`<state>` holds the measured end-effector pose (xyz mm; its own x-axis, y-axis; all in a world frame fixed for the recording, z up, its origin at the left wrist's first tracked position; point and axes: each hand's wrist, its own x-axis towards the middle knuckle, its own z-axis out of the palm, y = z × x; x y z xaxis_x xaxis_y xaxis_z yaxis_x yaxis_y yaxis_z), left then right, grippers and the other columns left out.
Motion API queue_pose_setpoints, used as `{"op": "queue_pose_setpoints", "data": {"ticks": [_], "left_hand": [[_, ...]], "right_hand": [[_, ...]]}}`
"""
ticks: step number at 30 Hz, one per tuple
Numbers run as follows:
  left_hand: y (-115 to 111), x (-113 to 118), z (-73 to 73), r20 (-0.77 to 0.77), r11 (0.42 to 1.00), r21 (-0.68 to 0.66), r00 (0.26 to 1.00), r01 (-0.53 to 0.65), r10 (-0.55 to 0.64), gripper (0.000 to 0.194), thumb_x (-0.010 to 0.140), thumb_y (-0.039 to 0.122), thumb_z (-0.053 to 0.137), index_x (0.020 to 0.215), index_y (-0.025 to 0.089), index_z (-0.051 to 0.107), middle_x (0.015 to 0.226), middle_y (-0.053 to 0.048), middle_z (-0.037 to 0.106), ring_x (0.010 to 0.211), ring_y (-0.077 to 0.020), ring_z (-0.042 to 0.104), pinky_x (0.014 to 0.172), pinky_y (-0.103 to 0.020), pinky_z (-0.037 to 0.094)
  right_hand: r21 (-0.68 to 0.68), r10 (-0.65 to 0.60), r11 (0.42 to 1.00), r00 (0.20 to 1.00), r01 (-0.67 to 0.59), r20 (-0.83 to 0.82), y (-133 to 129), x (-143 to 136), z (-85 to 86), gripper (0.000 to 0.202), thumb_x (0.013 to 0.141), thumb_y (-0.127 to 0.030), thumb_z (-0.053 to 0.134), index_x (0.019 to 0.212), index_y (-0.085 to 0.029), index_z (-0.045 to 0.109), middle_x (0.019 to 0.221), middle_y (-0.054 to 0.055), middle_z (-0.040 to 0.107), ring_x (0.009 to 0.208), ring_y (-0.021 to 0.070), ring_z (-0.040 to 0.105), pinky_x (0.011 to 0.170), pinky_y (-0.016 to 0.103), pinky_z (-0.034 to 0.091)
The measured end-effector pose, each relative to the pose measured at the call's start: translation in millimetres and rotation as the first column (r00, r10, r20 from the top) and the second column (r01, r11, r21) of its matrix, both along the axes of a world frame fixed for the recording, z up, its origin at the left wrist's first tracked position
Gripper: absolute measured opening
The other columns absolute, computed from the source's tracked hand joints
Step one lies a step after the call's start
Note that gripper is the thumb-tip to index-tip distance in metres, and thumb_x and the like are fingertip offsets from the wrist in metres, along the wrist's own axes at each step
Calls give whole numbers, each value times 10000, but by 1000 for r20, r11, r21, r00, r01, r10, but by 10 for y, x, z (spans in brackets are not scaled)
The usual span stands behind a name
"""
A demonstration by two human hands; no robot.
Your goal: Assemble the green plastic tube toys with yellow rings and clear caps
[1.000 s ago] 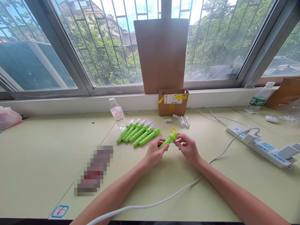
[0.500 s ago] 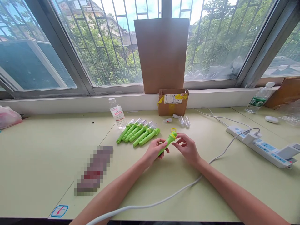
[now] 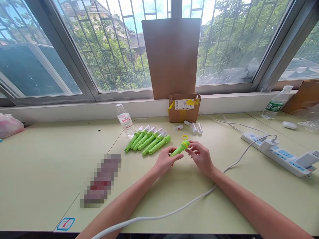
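Note:
A green plastic tube [image 3: 179,149], tilted with its ribbed, wider end to the upper right, is between my two hands. My left hand [image 3: 166,161] is closed round its lower part, the thumb lying along the near side. With bent fingertips my right hand [image 3: 200,157] grips the wider end, where a yellow ring shows. Just behind that end, a loose yellow ring [image 3: 184,137] lies on the table. To the left is a row of several similar green tubes [image 3: 147,141]; most have clear caps, while the nearest right one has a bare ribbed end.
Clear plastic caps [image 3: 196,128] lie before a small cardboard box [image 3: 184,113]. A water bottle [image 3: 125,121] stands behind the tube row. At right are a power strip [image 3: 279,154] and another bottle [image 3: 276,103]. A white cable [image 3: 174,212] crosses the table beneath my right forearm.
The green tube has tipped lower and shifted slightly right in my hands. My left thumb now stretches along its near side. My right hand stays at the wider end.

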<state>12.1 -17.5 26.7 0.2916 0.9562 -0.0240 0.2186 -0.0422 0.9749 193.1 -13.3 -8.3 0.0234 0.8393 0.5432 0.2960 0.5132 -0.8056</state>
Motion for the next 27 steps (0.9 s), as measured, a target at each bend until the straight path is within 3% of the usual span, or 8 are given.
{"op": "queue_pose_setpoints", "data": {"ticks": [5,15,22,27], "left_hand": [[-12,-5,-5,10,998,24,998,-57,57,357,678,449,715,777,171,514,660,24,611,403,-55,475,376,-180,369],[9,-16,-48,-8,999,39,999,38,-38,386,794,527,563,813,142,590,732,-52,672,494,-110,588,410,-186,397],[29,-17,-73,-41,995,41,995,89,-87,432,836,550,472,760,139,583,746,-46,649,474,-90,549,372,-173,335],[13,-9,-52,-22,997,-17,997,79,-80,398,824,557,489,782,163,521,609,15,590,356,-43,399,356,-172,275]], "right_hand": [[27,0,1000,1000,-1,24,-22,-17,28,119,817,-318,622,833,-203,596,1089,69,615,580,100,582,445,251,510],[20,6,1000,999,-7,49,-25,-8,47,138,822,-340,617,841,-207,588,1031,61,591,597,108,593,439,245,498],[7,17,1000,999,-18,49,-17,-16,39,156,825,-360,610,851,-207,594,1055,66,578,626,115,606,441,243,513],[-7,24,1000,999,-24,48,-29,-19,45,163,823,-364,613,852,-206,586,1062,67,579,625,116,609,447,248,521]]}}
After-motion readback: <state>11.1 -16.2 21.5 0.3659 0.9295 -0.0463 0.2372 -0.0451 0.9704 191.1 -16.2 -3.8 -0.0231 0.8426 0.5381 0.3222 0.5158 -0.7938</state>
